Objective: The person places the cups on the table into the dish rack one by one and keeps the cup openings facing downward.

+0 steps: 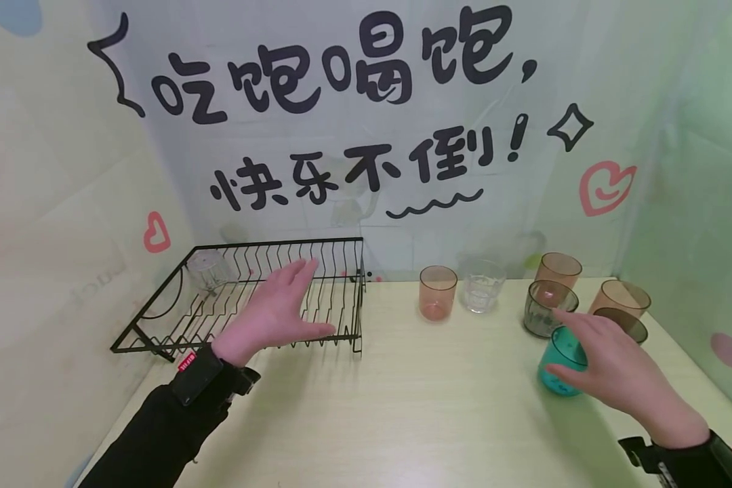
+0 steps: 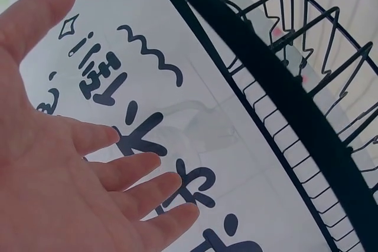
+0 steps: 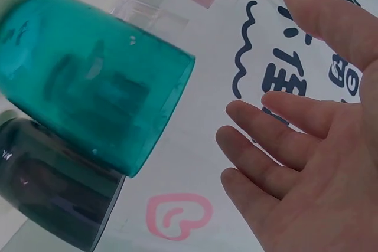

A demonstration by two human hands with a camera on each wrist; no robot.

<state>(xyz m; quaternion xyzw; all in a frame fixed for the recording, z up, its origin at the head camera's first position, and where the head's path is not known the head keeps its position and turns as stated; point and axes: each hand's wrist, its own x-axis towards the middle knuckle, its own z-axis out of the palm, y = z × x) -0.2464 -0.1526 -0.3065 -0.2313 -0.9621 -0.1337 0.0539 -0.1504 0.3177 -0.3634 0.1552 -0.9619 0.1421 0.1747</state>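
Observation:
My left hand [image 1: 274, 305] hovers in front of a black wire dish rack [image 1: 362, 305], fingers spread and holding nothing. A clear cup [image 1: 207, 270] stands in the rack's left back corner. In the left wrist view the left hand's palm [image 2: 47, 175] shows, apart from the rack's black bar. On the right, my right hand [image 1: 622, 366] is over a teal cup [image 1: 555, 383], hiding part of it. The right wrist view shows the right hand's fingers [image 3: 266, 151] relaxed, with a gap between them and the teal cup's rim. Beside that cup is a dark grey cup [image 3: 53, 187].
A pink cup [image 1: 437, 298] and a clear cup [image 1: 482, 295] stand at the back of the pale table [image 1: 402, 407]. Behind the teal cup are a smoky grey cup [image 1: 539, 315], an orange-pink cup [image 1: 559, 264] and a brownish cup [image 1: 625, 296]. Printed curtains enclose the table.

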